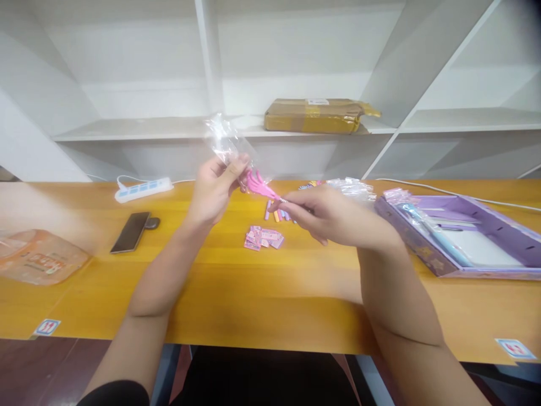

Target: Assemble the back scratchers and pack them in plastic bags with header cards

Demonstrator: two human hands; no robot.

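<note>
My left hand (217, 186) pinches a clear plastic bag (226, 138) between thumb and fingers, above the table. Just to its right is a pink back scratcher (260, 185) with a hand-shaped head and a thin metallic stem. My right hand (323, 211) is closed on that stem; the rest of it is hidden in the fingers. The pink head lies at the bag's lower end, and I cannot tell whether it is inside. Under my hands are several pastel sticks (276, 214), partly covered by my right hand, and a small pile of pink printed cards (262, 238).
At right stands a purple box (454, 270) with packaged items inside. Clear plastic packets (353, 189) lie behind my right hand. A phone (131, 232), a power strip (143, 190) and an orange bag (42, 256) are at left. A taped carton (313, 115) sits on the shelf.
</note>
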